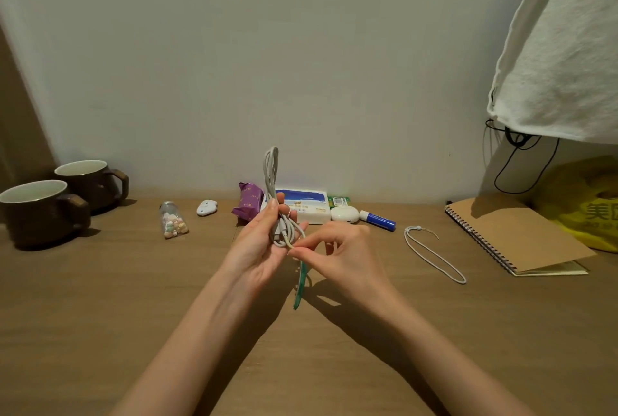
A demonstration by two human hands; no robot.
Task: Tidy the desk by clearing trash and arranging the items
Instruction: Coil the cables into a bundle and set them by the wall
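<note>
Cable (271,174): folded into a bundle, centre of frame, above the desk (133,298).
Left hand (261,248): curled round bundle, keeping loops together.
Right hand (341,258): pinching green tie (300,285), likely to bind it.

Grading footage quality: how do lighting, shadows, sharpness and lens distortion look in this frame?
Head view: dim, warm light with no glare. Hard shadows fall rightward from the mugs and arms onto the desk, and another darkens the notebook corner. Wide-angle bending tilts the left wall edge. The cable, strap, left hand and right hand look sharp.
</note>
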